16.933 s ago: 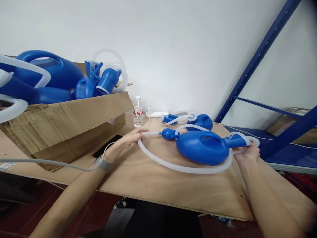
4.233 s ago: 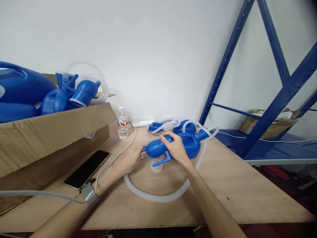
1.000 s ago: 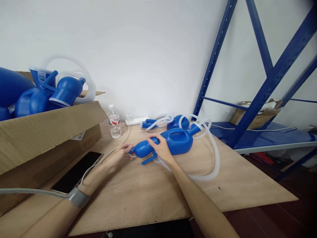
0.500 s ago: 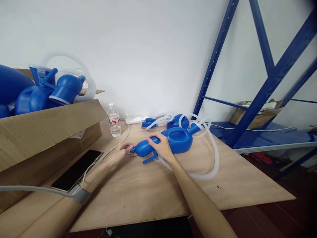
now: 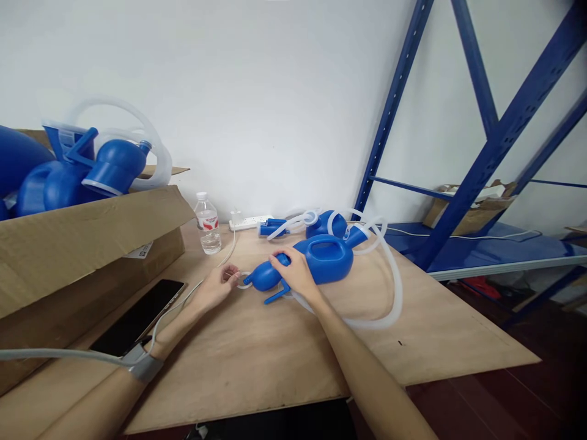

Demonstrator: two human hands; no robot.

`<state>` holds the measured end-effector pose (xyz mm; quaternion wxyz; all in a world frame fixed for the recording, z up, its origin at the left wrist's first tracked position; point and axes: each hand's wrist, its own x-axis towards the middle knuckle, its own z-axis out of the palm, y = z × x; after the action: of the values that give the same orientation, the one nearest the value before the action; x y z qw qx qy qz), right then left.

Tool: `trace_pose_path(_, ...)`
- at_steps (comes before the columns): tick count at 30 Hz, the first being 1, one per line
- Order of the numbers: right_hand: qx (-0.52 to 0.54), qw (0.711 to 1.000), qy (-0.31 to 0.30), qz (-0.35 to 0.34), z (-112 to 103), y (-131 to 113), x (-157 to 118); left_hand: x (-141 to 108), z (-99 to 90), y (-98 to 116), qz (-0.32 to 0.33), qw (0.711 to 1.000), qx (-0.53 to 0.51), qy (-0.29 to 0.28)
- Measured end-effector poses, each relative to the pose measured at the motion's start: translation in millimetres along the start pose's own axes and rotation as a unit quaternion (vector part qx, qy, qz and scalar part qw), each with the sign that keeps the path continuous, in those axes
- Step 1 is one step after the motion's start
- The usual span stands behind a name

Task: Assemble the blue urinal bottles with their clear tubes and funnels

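Note:
My right hand (image 5: 296,269) is wrapped round the middle of a small blue bottle-shaped part (image 5: 266,276) with a ribbed nozzle pointing left and a blue handle (image 5: 277,294) towards me. Beside that nozzle, my left hand (image 5: 224,282) pinches a thin whitish ring (image 5: 244,280), its fingers curled together. A larger blue container (image 5: 332,263) with a grip opening lies on its side just right of my right hand. Clear white tubing (image 5: 395,293) curves round to its right.
Blue parts and tubing (image 5: 274,227) lie behind, near a power strip (image 5: 250,223). To the left are a water bottle (image 5: 208,224), a phone (image 5: 137,316) and a cardboard box (image 5: 92,226) of blue containers. A blue shelf (image 5: 481,247) stands right of the wooden table (image 5: 440,342).
My left hand has moved left, off the nozzle tip, and the whitish ring now shows between them. My right hand keeps its hold. The view has shifted slightly.

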<state>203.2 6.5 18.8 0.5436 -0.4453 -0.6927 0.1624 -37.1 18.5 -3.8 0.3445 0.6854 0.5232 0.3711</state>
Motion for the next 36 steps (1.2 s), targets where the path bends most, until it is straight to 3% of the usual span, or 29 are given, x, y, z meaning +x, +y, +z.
trace_pose_path(4, 0.005, 0.995, -0.094, 0.024, 10, -3, -6, 5, -0.7, -5, -0.019, 0.998, -0.039, 0.046)
trace_pose_path(8, -0.096, 0.981, -0.169, 0.014, 14, -10, -14, 8, -2.6, -8, -0.037, 0.992, -0.091, 0.083)
trace_pose_path(13, -0.286, 0.952, -0.112, -0.009, 12, -18, -17, 5, -4.7, 0, -0.061, 0.986, -0.118, 0.106)
trace_pose_path(16, -0.396, 0.914, -0.078, 0.036, 6, -24, -14, 3, -7.3, 5, -0.068, 0.98, -0.153, 0.111)
trace_pose_path(21, -0.48, 0.856, -0.15, 0.118, 2, -34, -17, 0, -9.8, 13, -0.058, 0.972, -0.204, 0.098)
trace_pose_path(27, -0.507, 0.831, -0.188, 0.128, 3, -33, -21, -8, -6.7, 31, -0.054, 0.957, -0.278, 0.068)
trace_pose_path(29, -0.499, 0.839, -0.178, 0.123, -1, -32, -19, -11, -6.5, 37, -0.044, 0.955, -0.289, 0.056)
trace_pose_path(31, -0.451, 0.875, -0.14, 0.11, -6, -33, -16, -14, -6.9, 42, -0.029, 0.953, -0.298, 0.041)
trace_pose_path(34, -0.278, 0.955, -0.073, 0.076, -11, -34, -11, -18, -7.7, 48, 0.003, 0.952, -0.306, 0.029)
trace_pose_path(36, -0.121, 0.986, -0.084, 0.075, -9, -34, -9, -20, -8.0, 50, 0.022, 0.952, -0.302, 0.036)
